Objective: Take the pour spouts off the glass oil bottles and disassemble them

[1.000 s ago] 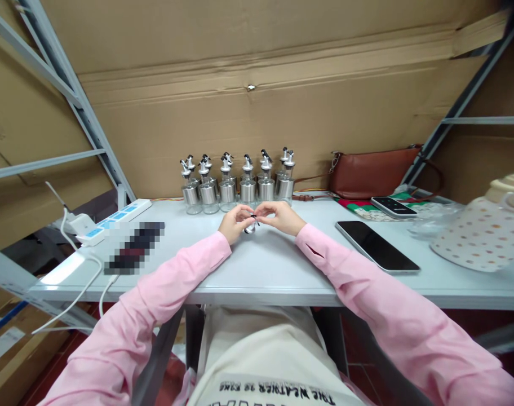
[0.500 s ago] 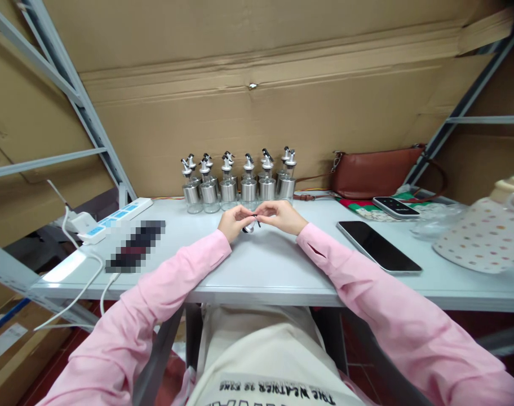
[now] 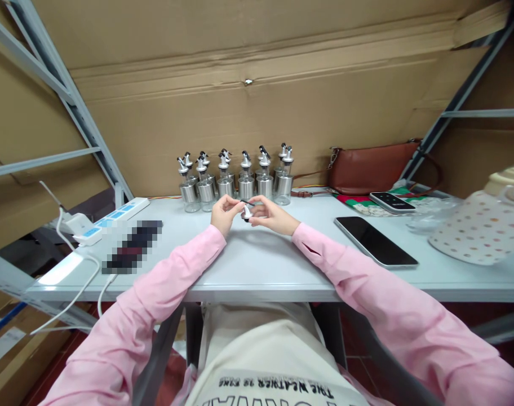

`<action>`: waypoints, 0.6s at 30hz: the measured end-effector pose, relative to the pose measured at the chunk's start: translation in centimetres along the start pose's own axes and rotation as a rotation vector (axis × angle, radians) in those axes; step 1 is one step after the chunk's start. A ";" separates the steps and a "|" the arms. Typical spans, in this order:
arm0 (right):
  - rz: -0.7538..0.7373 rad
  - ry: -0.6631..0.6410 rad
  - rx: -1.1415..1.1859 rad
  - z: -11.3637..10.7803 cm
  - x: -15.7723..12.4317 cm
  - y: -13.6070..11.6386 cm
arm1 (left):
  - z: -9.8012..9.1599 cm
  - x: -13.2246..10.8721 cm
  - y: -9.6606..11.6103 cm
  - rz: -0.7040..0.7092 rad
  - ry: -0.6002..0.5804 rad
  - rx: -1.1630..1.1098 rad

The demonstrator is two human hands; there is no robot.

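Note:
Between my hands, above the table's middle, is a small silver pour spout with a black lever on top, like those on the bottles behind it. My left hand pinches at its black upper part with thumb and forefinger. My right hand holds the spout from the other side, thumb low and fingers near the top. Past my hands stand several glass oil bottles with steel bands and silver-and-black spouts, upright in rows against the cardboard.
On the right lie a black-screened phone, a smaller device, a brown bag and a dotted white container. A power strip and a blurred-out dark object with a white cable are on the left. Cardboard walls the back.
The spout has turned more upright and its silver body shows more clearly. My right hand's fingers have spread round it, and the camera view has shifted slightly.

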State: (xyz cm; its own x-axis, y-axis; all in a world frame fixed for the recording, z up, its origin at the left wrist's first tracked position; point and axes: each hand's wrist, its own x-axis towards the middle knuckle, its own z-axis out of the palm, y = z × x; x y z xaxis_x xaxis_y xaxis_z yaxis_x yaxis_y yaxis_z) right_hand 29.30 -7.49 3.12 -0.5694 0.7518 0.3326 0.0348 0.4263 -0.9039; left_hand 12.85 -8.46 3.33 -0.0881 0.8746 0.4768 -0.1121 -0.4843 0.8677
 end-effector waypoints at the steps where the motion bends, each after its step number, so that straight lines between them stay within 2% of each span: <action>1: -0.009 0.009 0.014 0.0 0.0 -0.1 | 0.0 0.1 0.0 -0.006 0.011 -0.011; 8: -0.059 0.065 -0.014 0.0 -0.1 -1.0 | -0.1 0.3 0.1 -0.020 0.048 0.022; 14: -0.093 0.172 -0.094 0.1 0.1 -1.0 | -0.1 0.2 -0.3 -0.030 -0.002 0.010; 18: -0.074 0.161 -0.162 -0.1 0.0 -1.0 | -0.1 0.1 0.2 -0.096 -0.032 -0.047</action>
State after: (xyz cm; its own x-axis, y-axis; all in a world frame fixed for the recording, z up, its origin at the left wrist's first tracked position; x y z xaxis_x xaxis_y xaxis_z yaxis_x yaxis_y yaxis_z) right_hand 29.37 -7.90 4.09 -0.4370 0.7809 0.4465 0.1364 0.5481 -0.8252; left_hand 12.78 -8.48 3.48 -0.0428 0.9169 0.3968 -0.1653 -0.3982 0.9023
